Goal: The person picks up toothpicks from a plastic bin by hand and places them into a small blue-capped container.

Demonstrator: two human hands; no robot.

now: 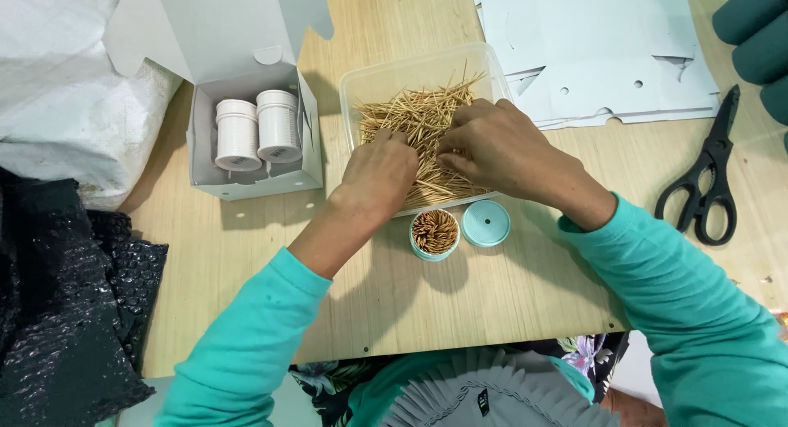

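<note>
Toothpicks (pixel 419 119) are being gathered inside a clear plastic tub (pixel 353 82), pinched by the left hand (pixel 379 174) and right hand (pixel 492 148). A filled teal toothpick jar (pixel 434 234) and its lid (pixel 485 223) are being kept just beside.

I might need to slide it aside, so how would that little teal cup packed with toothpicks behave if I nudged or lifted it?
The teal cup looks small and narrow, so a sideways nudge might tip it rather than slide it. It stands open, its lid lying beside it, so a tip would probably spill the toothpicks. It is likely very light: thin sticks in what looks like a plastic cup.
</note>
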